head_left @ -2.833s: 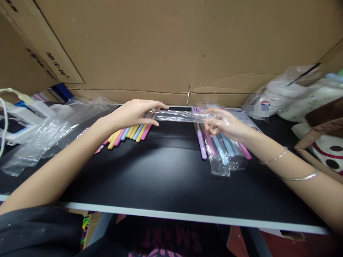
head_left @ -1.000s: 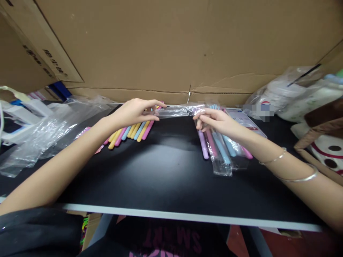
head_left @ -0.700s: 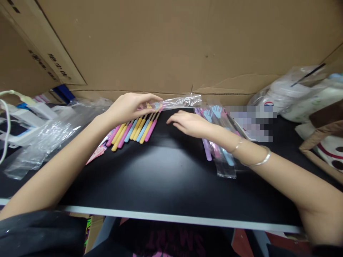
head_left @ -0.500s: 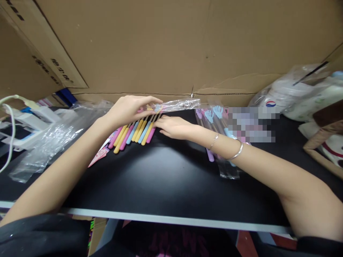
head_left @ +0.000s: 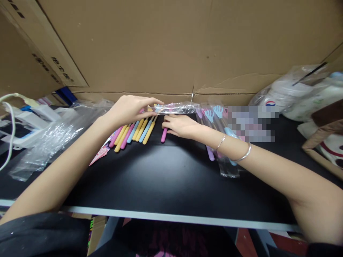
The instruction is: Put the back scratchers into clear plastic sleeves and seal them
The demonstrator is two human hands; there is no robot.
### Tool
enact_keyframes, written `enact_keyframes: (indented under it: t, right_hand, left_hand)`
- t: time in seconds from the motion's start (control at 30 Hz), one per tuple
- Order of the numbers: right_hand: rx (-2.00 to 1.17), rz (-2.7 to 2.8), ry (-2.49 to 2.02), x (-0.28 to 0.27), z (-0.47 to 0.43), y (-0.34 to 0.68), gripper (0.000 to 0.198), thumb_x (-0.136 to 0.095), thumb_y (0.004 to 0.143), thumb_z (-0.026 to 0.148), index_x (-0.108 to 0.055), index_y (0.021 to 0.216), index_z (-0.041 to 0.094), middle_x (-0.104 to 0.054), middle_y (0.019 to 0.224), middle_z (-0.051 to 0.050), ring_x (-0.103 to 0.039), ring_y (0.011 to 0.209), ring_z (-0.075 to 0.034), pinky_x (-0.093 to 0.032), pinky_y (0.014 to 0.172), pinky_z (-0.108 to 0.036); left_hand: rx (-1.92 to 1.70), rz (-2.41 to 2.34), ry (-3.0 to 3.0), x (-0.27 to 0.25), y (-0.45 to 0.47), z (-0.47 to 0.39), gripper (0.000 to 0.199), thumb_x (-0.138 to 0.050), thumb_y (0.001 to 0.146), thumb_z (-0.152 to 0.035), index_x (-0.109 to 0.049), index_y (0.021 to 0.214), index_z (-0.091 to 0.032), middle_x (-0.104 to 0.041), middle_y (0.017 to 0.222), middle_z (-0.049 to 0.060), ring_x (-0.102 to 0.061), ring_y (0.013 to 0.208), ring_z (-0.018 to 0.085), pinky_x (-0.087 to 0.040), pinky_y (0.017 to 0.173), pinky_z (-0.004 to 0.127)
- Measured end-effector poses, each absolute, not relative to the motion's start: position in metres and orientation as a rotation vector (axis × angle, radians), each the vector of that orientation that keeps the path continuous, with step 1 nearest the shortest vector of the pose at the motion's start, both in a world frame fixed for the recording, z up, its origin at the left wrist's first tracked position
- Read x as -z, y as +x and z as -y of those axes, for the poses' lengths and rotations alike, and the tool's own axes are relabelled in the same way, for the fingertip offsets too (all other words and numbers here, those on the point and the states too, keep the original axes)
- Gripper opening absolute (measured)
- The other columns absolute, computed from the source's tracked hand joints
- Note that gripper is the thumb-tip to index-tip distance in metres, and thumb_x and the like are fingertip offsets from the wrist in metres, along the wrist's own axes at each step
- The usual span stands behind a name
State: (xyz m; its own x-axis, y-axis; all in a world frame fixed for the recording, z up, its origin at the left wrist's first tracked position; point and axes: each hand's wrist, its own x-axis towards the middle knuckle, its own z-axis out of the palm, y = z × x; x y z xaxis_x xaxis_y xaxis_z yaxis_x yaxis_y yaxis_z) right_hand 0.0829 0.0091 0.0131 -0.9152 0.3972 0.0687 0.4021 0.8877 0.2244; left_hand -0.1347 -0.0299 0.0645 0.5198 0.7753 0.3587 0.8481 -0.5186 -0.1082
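The black tabletop (head_left: 160, 178) bears a row of colourful sticks (head_left: 133, 132), clear plastic bags (head_left: 59, 135) and bagged sticks (head_left: 209, 116).

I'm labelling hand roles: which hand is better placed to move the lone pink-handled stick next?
Probably the right hand: it grips the lone pink-handled stick, while the left hand holds the clear plastic bag.

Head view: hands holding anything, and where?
Left hand: clear plastic sleeve, by its left end. Right hand: pink-handled stick, apparently by the handle's far end.

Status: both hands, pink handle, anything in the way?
Left hand: holding clear sleeve. Right hand: gripping pink-handled stick, apart from handle row. Right forearm partly hides bagged sticks.
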Motion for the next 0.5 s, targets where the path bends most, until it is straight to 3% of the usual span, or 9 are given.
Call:
enact_keyframes:
  t: [0.3, 0.5]
  right_hand:
    - [0.128, 2.993, -0.736, -0.020, 0.009, 0.131, 0.020, -0.050, 0.092, 0.021, -0.063, 0.108, 0.021, -0.063, 0.113, -0.007, -0.062, 0.098, -0.020, -0.047, 0.076, -0.030]
    - [0.074, 2.815, -1.094, -0.024, 0.018, 0.139, 0.018, -0.048, 0.094, 0.033, -0.063, 0.094, 0.022, -0.070, 0.091, -0.002, -0.064, 0.086, -0.020, -0.041, 0.068, -0.029]
  left_hand:
    - [0.333, 1.340, -2.541, -0.058, -0.128, 0.031, 0.043, -0.051, 0.089, -0.051, -0.057, 0.127, -0.032, -0.072, 0.100, 0.001, -0.067, 0.085, 0.019, -0.042, 0.067, 0.022]
    - [0.290, 1.297, -2.563, -0.054, -0.120, 0.035, 0.045, -0.051, 0.089, -0.052, -0.053, 0.130, -0.033, -0.071, 0.098, 0.001, -0.067, 0.083, 0.019, -0.038, 0.061, 0.022]
